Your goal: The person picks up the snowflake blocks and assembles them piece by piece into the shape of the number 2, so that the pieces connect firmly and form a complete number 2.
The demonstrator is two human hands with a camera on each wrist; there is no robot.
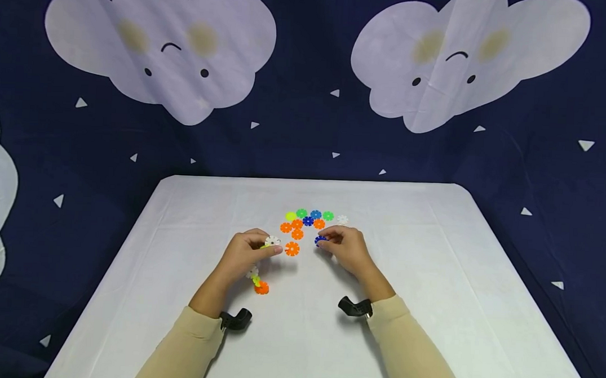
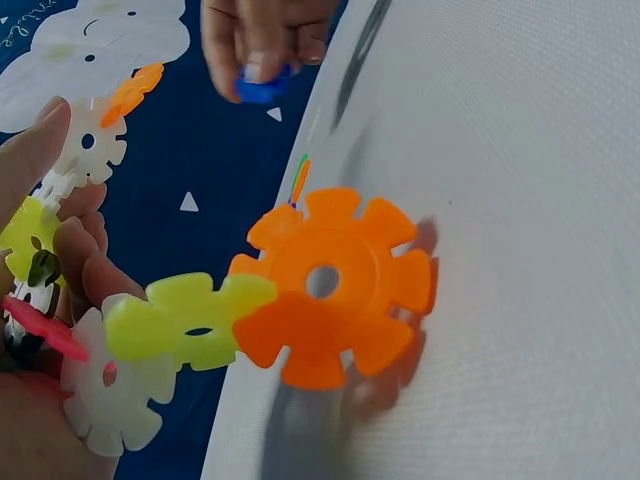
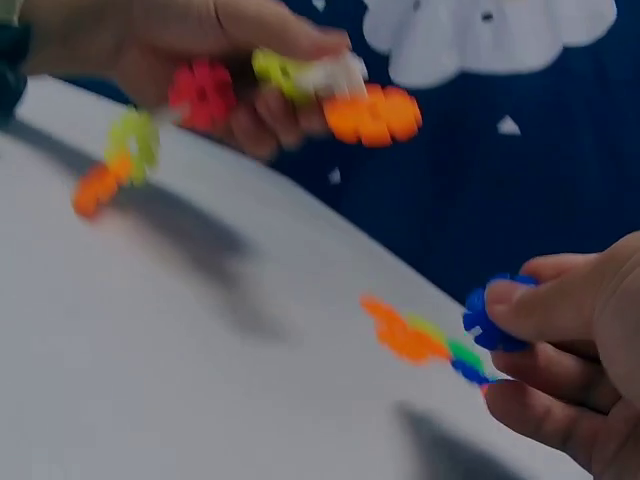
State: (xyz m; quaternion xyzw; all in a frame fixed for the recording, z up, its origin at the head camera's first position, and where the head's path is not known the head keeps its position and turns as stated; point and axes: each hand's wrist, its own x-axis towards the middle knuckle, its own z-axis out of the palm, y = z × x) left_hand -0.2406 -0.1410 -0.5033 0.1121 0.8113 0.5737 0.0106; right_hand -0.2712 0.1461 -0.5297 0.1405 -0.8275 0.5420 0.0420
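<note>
A: What carries the scene?
B: A white bench (image 1: 430, 307), set before a dark blue backdrop (image 1: 305, 144) printed with pale clouds. Two arms in beige sleeves (image 1: 408, 340) reach in from the near edge.

A: What lies on it?
B: A loose cluster of discs (image 1: 309, 220), notched plastic pieces in orange, green, blue, yellow and white, toward the far edge at mid-width. One single orange disc (image 1: 292, 249) rests just nearer than the cluster, between the two hands.

A: What does the left hand do?
B: The left hand (image 1: 244, 257) is clenched on a chain of joined discs (image 2: 200, 320). Its upper end, a white piece, sits at the fingertips; its lower end, an orange disc (image 2: 335, 285), hangs down to the bench surface. The wrist view shows yellow-green, white and red pieces slotted together along the chain.

A: And the right hand?
B: The right hand (image 1: 346, 248) pinches a single blue disc (image 3: 492, 318) between thumb and fingertips, just off the near side of the cluster and apart from the chain.
</note>
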